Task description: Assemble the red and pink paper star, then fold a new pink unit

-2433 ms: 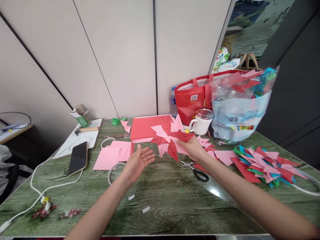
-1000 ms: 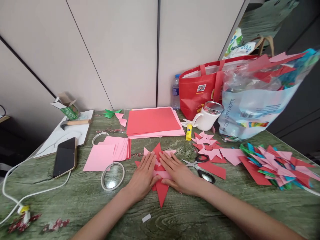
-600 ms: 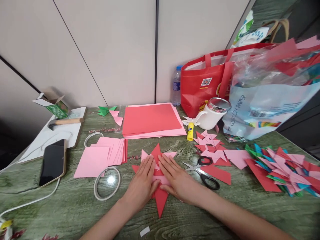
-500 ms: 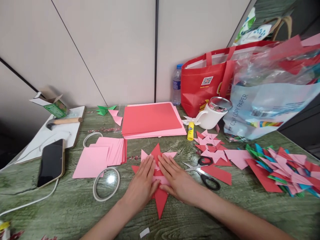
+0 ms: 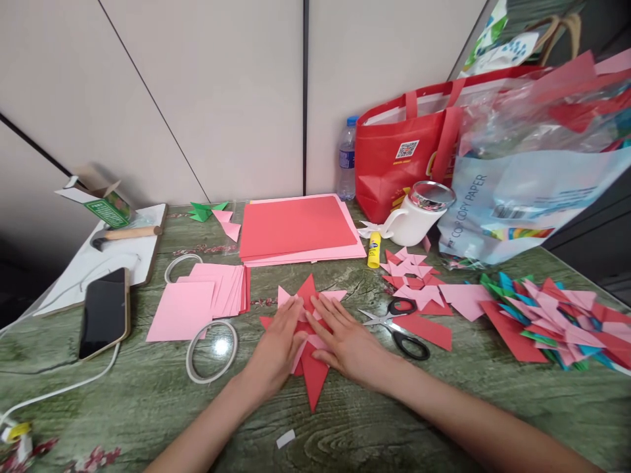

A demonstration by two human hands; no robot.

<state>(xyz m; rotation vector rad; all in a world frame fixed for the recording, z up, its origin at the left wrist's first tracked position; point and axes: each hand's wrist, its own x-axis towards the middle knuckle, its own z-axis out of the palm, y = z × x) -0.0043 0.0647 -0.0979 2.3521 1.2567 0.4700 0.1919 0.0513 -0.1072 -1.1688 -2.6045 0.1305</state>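
Note:
A folded paper star [image 5: 314, 381] in red and pink lies flat on the green wood-grain table, its points spreading outward. My left hand [image 5: 280, 341] rests flat on its left half, fingers stretched forward. On the right half lies my right hand [image 5: 345, 338], palm down with the fingers extended. Both hands cover much of the star's middle. Black-handled scissors [image 5: 397, 323] lie open just right of my right hand, partly over a red paper strip [image 5: 434, 330]. Left of my left hand is a roll of white tape [image 5: 188, 355].
Pink paper squares [image 5: 185, 305], a second tape roll [image 5: 170, 269] and a phone [image 5: 104, 315] lie left. Red and pink sheets [image 5: 298, 226] are stacked behind. To the right are a glue stick [image 5: 374, 251], a white mug [image 5: 411, 223], folded paper pieces [image 5: 562, 322] and a red bag [image 5: 389, 151].
My hands stay on the star; the right fingers have spread slightly and the left thumb has shifted, showing more of the star's pink middle. The whole view has shifted slightly.

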